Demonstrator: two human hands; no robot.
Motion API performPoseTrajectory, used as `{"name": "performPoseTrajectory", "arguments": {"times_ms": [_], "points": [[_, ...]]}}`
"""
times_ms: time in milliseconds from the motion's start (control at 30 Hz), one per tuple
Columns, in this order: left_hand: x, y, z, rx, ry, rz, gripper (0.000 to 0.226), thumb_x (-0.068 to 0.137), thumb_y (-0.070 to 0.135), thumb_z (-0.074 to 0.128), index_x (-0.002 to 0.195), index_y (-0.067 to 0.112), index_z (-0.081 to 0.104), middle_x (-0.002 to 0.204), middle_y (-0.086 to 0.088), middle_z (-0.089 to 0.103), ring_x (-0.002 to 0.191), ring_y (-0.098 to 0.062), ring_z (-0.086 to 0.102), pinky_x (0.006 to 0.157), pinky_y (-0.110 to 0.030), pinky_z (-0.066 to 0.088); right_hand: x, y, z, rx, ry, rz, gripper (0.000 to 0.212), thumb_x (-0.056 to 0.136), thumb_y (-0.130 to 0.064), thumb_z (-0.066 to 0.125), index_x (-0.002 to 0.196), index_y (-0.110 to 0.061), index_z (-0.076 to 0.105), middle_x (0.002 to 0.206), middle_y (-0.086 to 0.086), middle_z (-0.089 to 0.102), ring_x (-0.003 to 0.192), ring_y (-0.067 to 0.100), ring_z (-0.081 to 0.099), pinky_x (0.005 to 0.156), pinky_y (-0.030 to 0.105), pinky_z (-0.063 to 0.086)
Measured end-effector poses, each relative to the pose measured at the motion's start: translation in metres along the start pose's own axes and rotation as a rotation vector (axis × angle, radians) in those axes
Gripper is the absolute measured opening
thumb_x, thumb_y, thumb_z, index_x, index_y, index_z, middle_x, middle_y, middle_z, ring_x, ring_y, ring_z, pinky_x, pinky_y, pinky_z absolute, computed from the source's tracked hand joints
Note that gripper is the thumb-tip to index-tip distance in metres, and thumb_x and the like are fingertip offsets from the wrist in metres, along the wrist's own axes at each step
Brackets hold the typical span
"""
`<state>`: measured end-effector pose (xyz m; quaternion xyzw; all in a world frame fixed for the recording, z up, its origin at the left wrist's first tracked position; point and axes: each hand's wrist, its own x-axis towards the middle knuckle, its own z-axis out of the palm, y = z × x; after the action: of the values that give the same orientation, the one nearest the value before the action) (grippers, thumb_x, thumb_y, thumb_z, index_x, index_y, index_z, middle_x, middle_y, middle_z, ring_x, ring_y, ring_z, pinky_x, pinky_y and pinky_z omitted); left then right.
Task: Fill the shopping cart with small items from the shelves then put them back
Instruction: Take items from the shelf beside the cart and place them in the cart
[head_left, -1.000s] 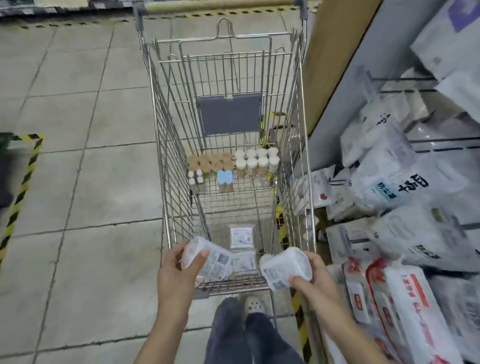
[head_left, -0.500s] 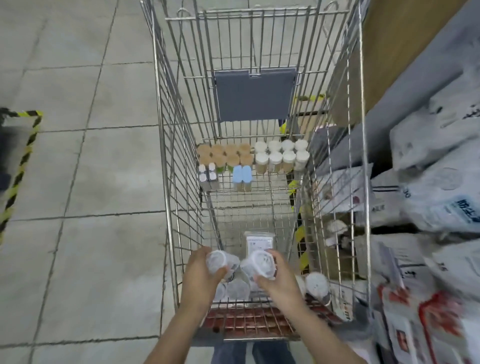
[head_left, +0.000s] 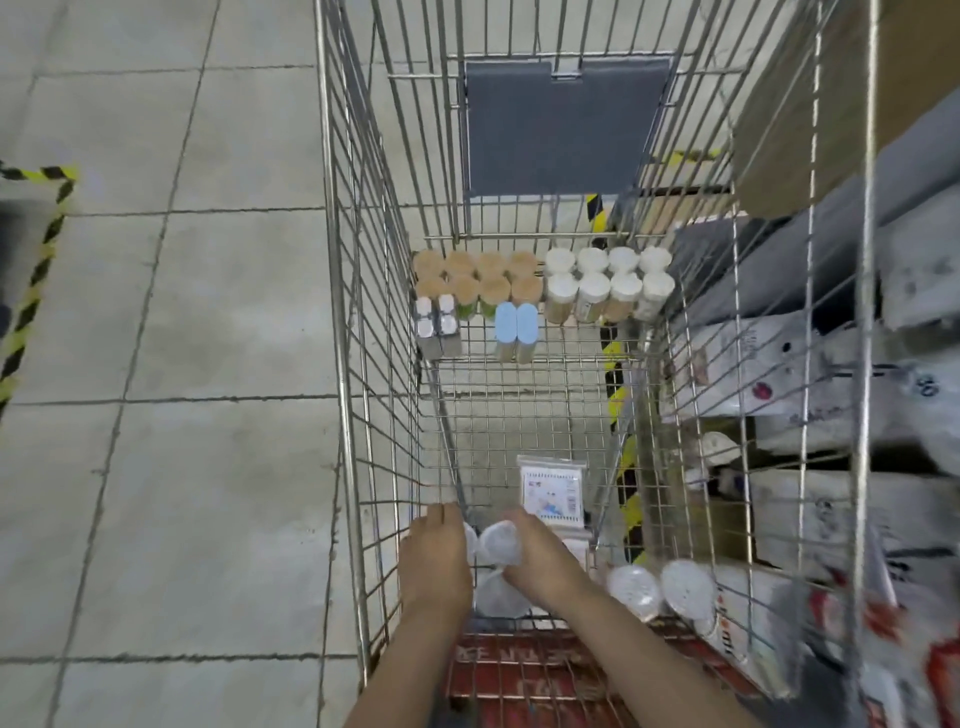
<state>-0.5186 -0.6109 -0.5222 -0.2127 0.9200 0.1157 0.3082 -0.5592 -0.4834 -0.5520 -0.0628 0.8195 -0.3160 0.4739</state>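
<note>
I look down into a wire shopping cart (head_left: 337, 322). Both hands are low at its near end. My left hand (head_left: 436, 561) holds a clear plastic jar, mostly hidden behind it. My right hand (head_left: 540, 556) grips another clear round jar (head_left: 500, 543), its lid facing me. A third clear jar (head_left: 498, 597) lies beneath them. Two more clear jars (head_left: 654, 592) lie at the near right. A flat clear packet (head_left: 551, 491) lies on the cart floor just beyond my right hand. At the far end stand rows of tan-lidded jars (head_left: 475, 275), white-lidded jars (head_left: 608, 283), blue-capped bottles (head_left: 515, 325) and small white-capped bottles (head_left: 437, 325).
A grey flap (head_left: 563, 130) hangs on the cart's far wall. Shelves with white bagged goods (head_left: 831, 395) stand close on the right. Grey tiled floor (head_left: 171, 415) spreads to the left, with yellow-black tape (head_left: 36, 270) at its edge. A red panel (head_left: 519, 670) sits at the cart's near end.
Both hands went from above the cart's near rim down into the basket with the two jars, coming together near the floor. The view has dropped closer over the cart.
</note>
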Motion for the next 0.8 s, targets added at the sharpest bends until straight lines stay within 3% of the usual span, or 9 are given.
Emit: {"name": "performPoseTrajectory", "arguments": {"times_ms": [100, 233, 633, 800], "points": [[0.004, 0.000, 0.001, 0.066, -0.050, 0.013, 0.051, 0.087, 0.008, 0.059, 0.132, 0.014, 0.038, 0.130, -0.003, 0.047, 0.116, -0.021, 0.051, 0.090, -0.030, 0.041, 0.002, -0.001, -0.002, -0.067, -0.088, -0.009, 0.061, 0.089, -0.007, 0.053, 0.145, -0.022, 0.032, 0.143, 0.006, 0.042, 0.127, 0.021, 0.045, 0.092, 0.025, 0.038], [0.005, 0.001, 0.003, 0.107, -0.106, 0.026, 0.057, 0.087, 0.017, 0.063, 0.137, 0.014, 0.036, 0.135, -0.002, 0.046, 0.123, -0.021, 0.046, 0.094, -0.032, 0.040, 0.000, 0.001, -0.002, -0.081, -0.090, -0.022, 0.058, 0.096, -0.014, 0.051, 0.148, -0.020, 0.027, 0.152, 0.005, 0.034, 0.137, 0.020, 0.036, 0.107, 0.025, 0.029], [0.004, 0.005, 0.001, 0.109, -0.104, -0.017, 0.047, 0.090, 0.014, 0.051, 0.134, 0.011, 0.033, 0.133, -0.005, 0.045, 0.123, -0.022, 0.043, 0.093, -0.031, 0.041, -0.003, 0.012, 0.007, 0.033, 0.007, -0.015, 0.056, 0.096, -0.017, 0.053, 0.146, -0.022, 0.030, 0.147, 0.005, 0.036, 0.136, 0.017, 0.034, 0.107, 0.022, 0.025], [0.006, 0.004, 0.002, 0.088, -0.081, -0.027, 0.042, 0.091, 0.010, 0.048, 0.131, 0.012, 0.037, 0.133, -0.005, 0.046, 0.123, -0.022, 0.043, 0.093, -0.030, 0.042, -0.005, 0.013, 0.007, 0.088, 0.048, 0.022, 0.050, 0.096, -0.021, 0.052, 0.144, -0.022, 0.035, 0.144, 0.004, 0.039, 0.132, 0.018, 0.038, 0.106, 0.027, 0.029]]}}
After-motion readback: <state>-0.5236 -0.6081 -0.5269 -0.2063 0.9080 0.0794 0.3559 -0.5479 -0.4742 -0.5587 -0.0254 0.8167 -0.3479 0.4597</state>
